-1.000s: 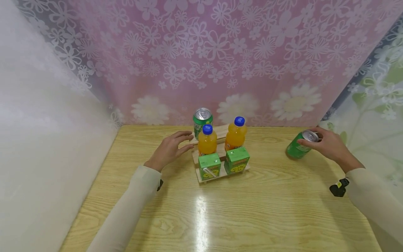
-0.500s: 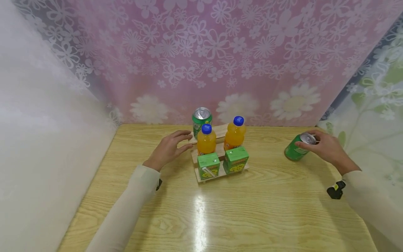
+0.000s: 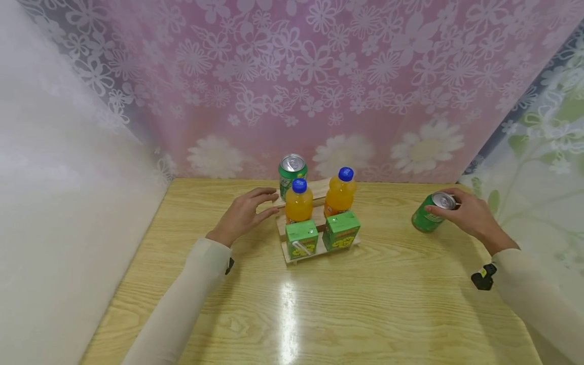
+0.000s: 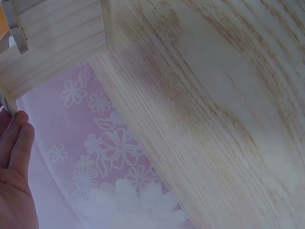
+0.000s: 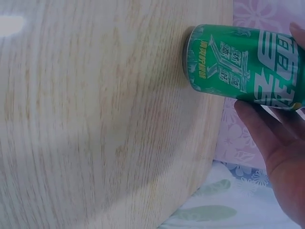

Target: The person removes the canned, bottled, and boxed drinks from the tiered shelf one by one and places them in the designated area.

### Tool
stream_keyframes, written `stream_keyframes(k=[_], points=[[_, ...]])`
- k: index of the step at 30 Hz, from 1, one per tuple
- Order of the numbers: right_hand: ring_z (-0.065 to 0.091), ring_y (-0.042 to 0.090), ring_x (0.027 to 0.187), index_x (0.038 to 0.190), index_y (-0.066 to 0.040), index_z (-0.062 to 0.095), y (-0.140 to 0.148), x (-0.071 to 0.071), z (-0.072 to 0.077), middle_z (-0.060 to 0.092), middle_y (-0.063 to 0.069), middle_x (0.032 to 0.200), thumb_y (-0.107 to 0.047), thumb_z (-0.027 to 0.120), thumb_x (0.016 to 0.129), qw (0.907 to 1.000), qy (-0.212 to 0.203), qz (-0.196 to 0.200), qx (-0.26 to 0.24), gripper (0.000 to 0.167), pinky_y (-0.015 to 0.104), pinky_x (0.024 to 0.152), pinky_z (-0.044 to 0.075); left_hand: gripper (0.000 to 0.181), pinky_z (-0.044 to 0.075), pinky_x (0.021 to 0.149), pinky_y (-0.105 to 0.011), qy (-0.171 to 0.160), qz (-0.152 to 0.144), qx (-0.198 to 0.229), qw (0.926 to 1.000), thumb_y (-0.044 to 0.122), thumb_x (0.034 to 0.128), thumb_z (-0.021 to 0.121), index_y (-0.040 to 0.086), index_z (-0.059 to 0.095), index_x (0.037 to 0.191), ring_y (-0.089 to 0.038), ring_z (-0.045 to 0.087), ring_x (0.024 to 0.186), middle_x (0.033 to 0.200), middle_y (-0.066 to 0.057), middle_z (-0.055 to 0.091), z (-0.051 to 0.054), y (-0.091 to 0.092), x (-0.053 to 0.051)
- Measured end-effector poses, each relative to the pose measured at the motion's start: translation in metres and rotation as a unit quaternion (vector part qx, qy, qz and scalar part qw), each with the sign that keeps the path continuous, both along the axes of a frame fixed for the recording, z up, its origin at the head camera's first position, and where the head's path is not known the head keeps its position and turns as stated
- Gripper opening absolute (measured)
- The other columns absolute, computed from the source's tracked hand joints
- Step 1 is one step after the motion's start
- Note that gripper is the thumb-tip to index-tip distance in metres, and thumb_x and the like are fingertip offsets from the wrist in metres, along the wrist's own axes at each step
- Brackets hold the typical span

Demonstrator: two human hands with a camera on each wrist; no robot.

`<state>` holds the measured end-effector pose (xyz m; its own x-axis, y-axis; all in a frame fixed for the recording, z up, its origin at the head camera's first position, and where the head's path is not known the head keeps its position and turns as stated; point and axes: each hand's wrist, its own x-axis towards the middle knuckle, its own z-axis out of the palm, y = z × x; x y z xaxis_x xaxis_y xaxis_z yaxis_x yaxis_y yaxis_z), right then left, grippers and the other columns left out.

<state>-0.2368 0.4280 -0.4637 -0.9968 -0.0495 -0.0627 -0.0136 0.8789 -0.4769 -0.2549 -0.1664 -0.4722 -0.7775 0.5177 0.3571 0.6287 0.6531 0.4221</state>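
Note:
In the head view my right hand point(image 3: 472, 214) grips the upper part of a green can point(image 3: 428, 214) standing at the table's right side; the right wrist view shows the can point(image 5: 224, 62) with my fingers point(image 5: 267, 124) around its top end. My left hand point(image 3: 242, 215) touches the left end of a tiered wooden rack point(image 3: 321, 190), fingers lightly bent; in the left wrist view, fingertips point(image 4: 21, 119) meet the rack's edge. The rack bears another green can point(image 3: 286, 177) at the back, two orange bottles point(image 3: 298, 205) point(image 3: 338, 195) in the middle and two green cartons point(image 3: 302, 238) point(image 3: 342, 232) in front.
The wooden table point(image 3: 365, 304) ends at a pink flowered curtain point(image 3: 310, 91) behind. A white surface point(image 3: 68, 177) borders the left side, and a leaf-patterned cloth point(image 3: 543, 167) hangs at the right.
The right hand and its can appear slightly further left in the head view, along with a small shift of the whole view. The left hand stays against the rack.

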Motion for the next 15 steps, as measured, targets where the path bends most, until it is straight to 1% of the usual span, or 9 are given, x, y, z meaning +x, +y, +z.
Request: stream_keyframes(k=[2, 4, 5, 7, 8, 10, 12, 15], points=[[0.065, 0.055, 0.117, 0.159, 0.003, 0.047, -0.001, 0.001, 0.0, 0.06, 0.04, 0.139, -0.058, 0.071, 0.103, 1.0, 0.004, 0.0, -0.001, 0.087, 0.041, 0.07, 0.057, 0.043, 0.058, 0.113, -0.05, 0.002, 0.0, 0.0, 1.0, 0.028, 0.1027, 0.079, 0.006, 0.075, 0.139, -0.033, 0.068, 0.137, 0.153, -0.011, 0.066, 0.0, 0.0, -0.001], [0.065, 0.055, 0.117, 0.16, 0.003, 0.046, -0.003, 0.002, 0.001, 0.059, 0.039, 0.14, -0.058, 0.07, 0.103, 1.0, 0.005, 0.001, -0.006, 0.087, 0.04, 0.07, 0.056, 0.043, 0.058, 0.113, -0.05, 0.002, -0.001, 0.002, 1.0, 0.028, 0.1025, 0.08, 0.007, 0.075, 0.139, -0.033, 0.068, 0.137, 0.153, -0.011, 0.066, 0.0, 0.0, -0.001], [0.064, 0.056, 0.118, 0.161, 0.003, 0.044, -0.003, 0.003, 0.001, 0.058, 0.039, 0.142, -0.057, 0.07, 0.103, 0.9999, 0.004, 0.001, -0.009, 0.087, 0.043, 0.071, 0.057, 0.043, 0.058, 0.113, -0.05, 0.003, -0.002, 0.002, 1.0, 0.028, 0.1026, 0.08, 0.007, 0.075, 0.139, -0.033, 0.068, 0.137, 0.153, -0.011, 0.066, 0.0, 0.0, -0.001], [0.06, 0.058, 0.126, 0.165, 0.0, 0.04, -0.004, 0.003, 0.001, 0.052, 0.038, 0.15, -0.057, 0.069, 0.104, 0.9998, 0.003, 0.002, -0.021, 0.088, 0.055, 0.078, 0.06, 0.043, 0.058, 0.113, -0.05, 0.001, -0.003, 0.002, 1.0, 0.028, 0.1028, 0.079, 0.007, 0.074, 0.14, -0.033, 0.067, 0.137, 0.153, -0.011, 0.066, -0.001, 0.0, -0.001], [0.056, 0.059, 0.131, 0.167, -0.002, 0.038, -0.005, 0.004, 0.001, 0.049, 0.037, 0.156, -0.056, 0.069, 0.105, 0.9995, 0.003, 0.002, -0.031, 0.088, 0.062, 0.084, 0.059, 0.043, 0.058, 0.114, -0.05, -0.001, -0.003, 0.003, 1.0, 0.029, 0.1029, 0.079, 0.007, 0.074, 0.14, -0.033, 0.067, 0.138, 0.153, -0.011, 0.066, 0.0, 0.0, -0.001], [0.048, 0.059, 0.14, 0.17, -0.006, 0.034, -0.007, 0.003, 0.003, 0.044, 0.034, 0.163, -0.054, 0.068, 0.106, 0.9988, 0.008, 0.003, -0.049, 0.088, 0.073, 0.095, 0.053, 0.044, 0.057, 0.114, -0.051, -0.005, -0.002, 0.002, 1.0, 0.029, 0.1034, 0.078, 0.007, 0.074, 0.141, -0.033, 0.067, 0.138, 0.154, -0.011, 0.065, 0.0, 0.0, -0.001], [0.043, 0.058, 0.147, 0.172, -0.01, 0.031, -0.011, 0.002, 0.007, 0.041, 0.031, 0.168, -0.053, 0.068, 0.106, 0.9977, 0.016, 0.005, -0.066, 0.087, 0.077, 0.103, 0.047, 0.044, 0.057, 0.115, -0.051, -0.011, -0.002, 0.002, 0.9999, 0.03, 0.1038, 0.078, 0.007, 0.073, 0.141, -0.033, 0.066, 0.139, 0.155, -0.01, 0.065, 0.001, 0.0, -0.001], [0.041, 0.057, 0.15, 0.172, -0.011, 0.033, -0.019, -0.002, 0.018, 0.042, 0.029, 0.168, -0.051, 0.069, 0.106, 0.9957, 0.03, 0.012, -0.087, 0.085, 0.077, 0.111, 0.042, 0.044, 0.056, 0.116, -0.051, -0.017, 0.001, -0.001, 0.9999, 0.031, 0.104, 0.078, 0.008, 0.073, 0.142, -0.033, 0.066, 0.14, 0.156, -0.009, 0.064, 0.001, 0.0, -0.001]])
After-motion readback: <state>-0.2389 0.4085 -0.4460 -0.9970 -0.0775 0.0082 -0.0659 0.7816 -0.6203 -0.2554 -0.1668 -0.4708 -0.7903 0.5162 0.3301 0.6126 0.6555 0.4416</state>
